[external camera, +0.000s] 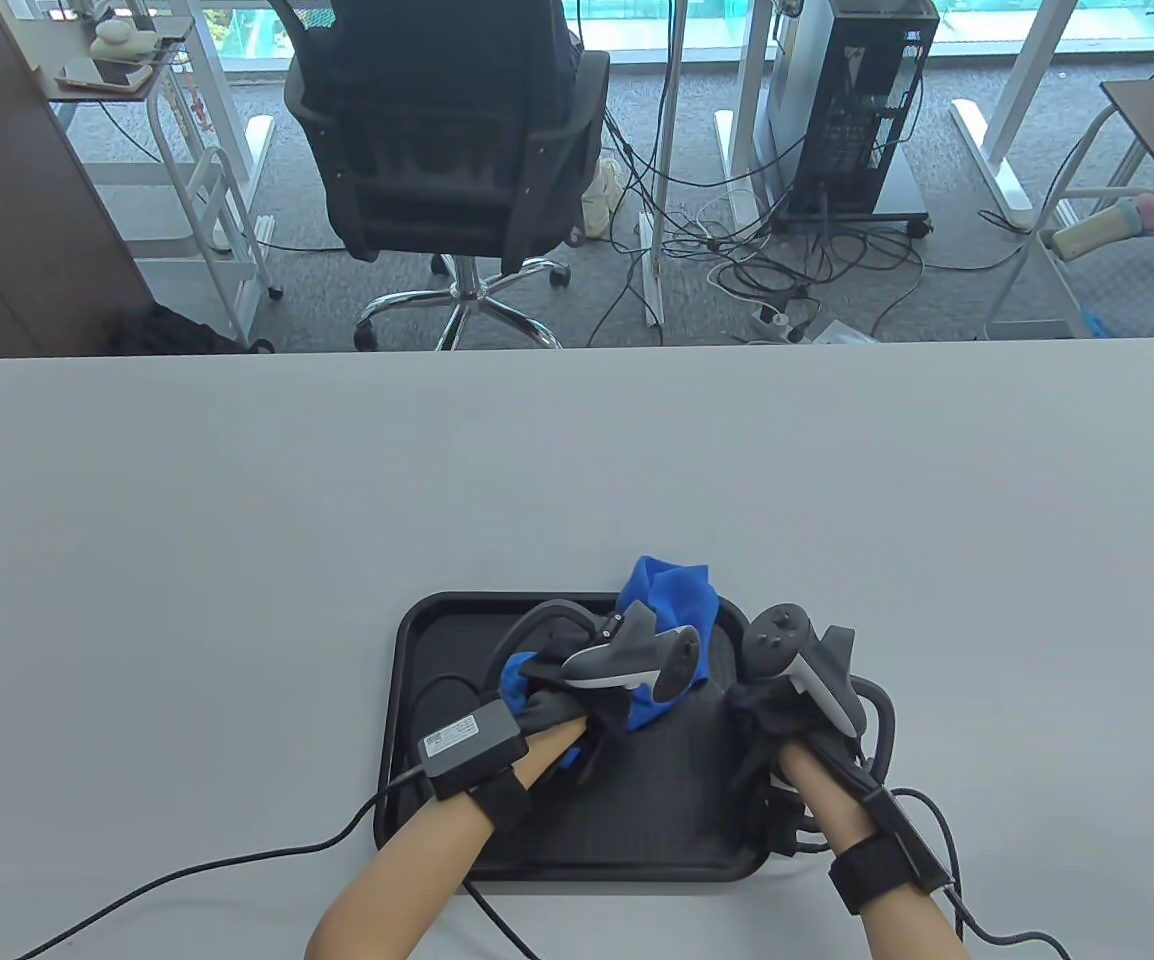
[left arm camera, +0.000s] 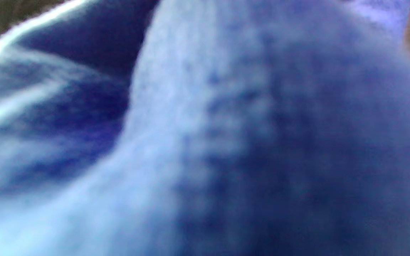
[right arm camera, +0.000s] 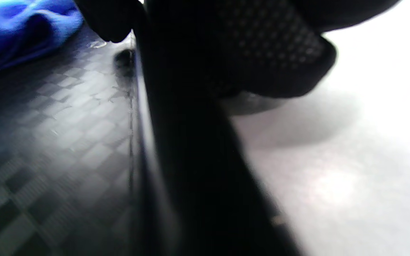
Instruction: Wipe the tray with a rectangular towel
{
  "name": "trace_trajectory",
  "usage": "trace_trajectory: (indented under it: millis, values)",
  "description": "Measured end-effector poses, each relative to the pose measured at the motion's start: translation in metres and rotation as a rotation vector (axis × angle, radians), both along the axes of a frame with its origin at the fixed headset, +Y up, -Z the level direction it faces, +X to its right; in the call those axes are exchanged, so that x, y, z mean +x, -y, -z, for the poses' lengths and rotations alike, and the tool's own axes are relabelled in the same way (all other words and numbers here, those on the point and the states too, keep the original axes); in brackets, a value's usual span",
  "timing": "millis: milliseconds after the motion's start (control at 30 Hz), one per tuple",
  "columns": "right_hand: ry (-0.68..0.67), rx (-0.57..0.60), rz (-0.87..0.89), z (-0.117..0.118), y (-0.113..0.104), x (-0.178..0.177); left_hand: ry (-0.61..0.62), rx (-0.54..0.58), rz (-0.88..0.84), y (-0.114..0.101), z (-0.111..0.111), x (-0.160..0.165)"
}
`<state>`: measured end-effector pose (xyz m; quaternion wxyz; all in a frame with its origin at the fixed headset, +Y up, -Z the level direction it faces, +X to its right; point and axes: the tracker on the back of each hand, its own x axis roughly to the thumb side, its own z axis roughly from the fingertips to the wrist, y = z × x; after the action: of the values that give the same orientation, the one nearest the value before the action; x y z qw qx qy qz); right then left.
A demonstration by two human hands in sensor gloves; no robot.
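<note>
Black tray (external camera: 417,700) at lower centre of the table view, on the grey table (external camera: 237,520). Blue towel (external camera: 672,600) bunched in the tray's upper middle, gripped by the left hand (external camera: 577,705); finger positions hidden under the tracker, and the left wrist view filled with blurred blue cloth. Right hand (external camera: 787,720) at the tray's right rim, apparently clasping the edge, thumb (right arm camera: 112,17) inside and fingers (right arm camera: 272,53) outside. For a good wipe: flatten the towel for fuller contact, press evenly, sweep in overlapping strokes into the corners, with the rim steadied against sliding.
</note>
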<state>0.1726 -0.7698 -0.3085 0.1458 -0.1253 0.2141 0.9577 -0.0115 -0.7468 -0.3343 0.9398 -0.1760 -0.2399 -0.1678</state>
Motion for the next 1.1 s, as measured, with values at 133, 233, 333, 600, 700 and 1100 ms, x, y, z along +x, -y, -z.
trace_trajectory:
  millis: [133,233,333,600,700,1100]
  values:
    - [0.006,0.003,0.004,0.000,0.000,0.000,-0.053,-0.001,0.020,-0.001,0.001,-0.033]
    - [0.012,0.003,0.010,-0.001,0.001,0.000,-0.100,-0.019,0.037,-0.002,0.001,-0.060]
    - [0.016,0.008,0.014,-0.001,0.001,0.001,-0.150,-0.065,0.032,-0.005,-0.001,-0.088]
    - [0.024,0.013,0.021,-0.002,0.002,0.001,-0.134,-0.139,0.056,-0.007,-0.029,-0.133]
    - [0.023,0.012,0.024,-0.002,0.002,0.002,-0.083,-0.142,0.055,-0.008,-0.045,-0.137]
    - [0.017,0.010,0.015,-0.001,0.002,0.001,0.078,-0.231,0.017,-0.010,-0.087,-0.114]
